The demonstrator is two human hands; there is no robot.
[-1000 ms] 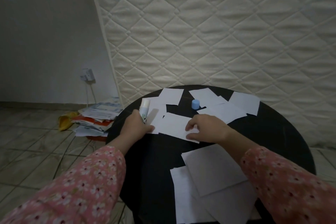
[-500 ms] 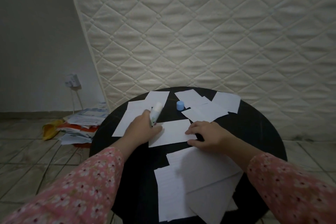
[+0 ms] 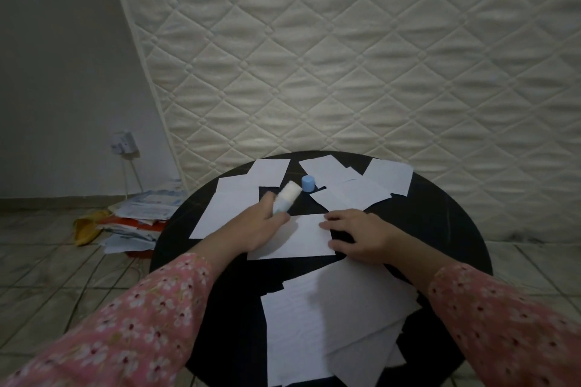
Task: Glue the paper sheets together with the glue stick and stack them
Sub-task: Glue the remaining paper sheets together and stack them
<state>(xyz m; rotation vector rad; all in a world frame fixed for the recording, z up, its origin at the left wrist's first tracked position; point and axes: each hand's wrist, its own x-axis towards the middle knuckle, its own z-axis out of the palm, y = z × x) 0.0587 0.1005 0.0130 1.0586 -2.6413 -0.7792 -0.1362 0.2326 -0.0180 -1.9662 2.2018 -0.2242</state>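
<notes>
Since a second ago the left hand [image 3: 251, 226] has tipped the glue stick [image 3: 286, 198] from near upright to a lean and carried it onto the left end of the working sheet [image 3: 301, 237]; that sheet has been pulled in toward 6 o'clock, closer to the glued stack [image 3: 333, 317]. Read: positioning is done and gluing is about to start or just starting; whether the tip touches paper can't be seen, it's hidden under the hand. Left hand is curled round the lower barrel of the stick. Stick's long axis runs roughly 7-to-1 o'clock, blunt white end pointing up toward 1, working end down at 7. Its blue cap [image 3: 308, 183] stands off, just beyond at 1 o'clock on the desk [image 3: 440, 214]. Right hand [image 3: 358, 234] lies flat, fingers fairly straight, pinning the sheet's right edge, gripping nothing. Sheet's long axis runs roughly 9-to-3. Loose sheets [image 3: 355, 192] wait at 12.
</notes>
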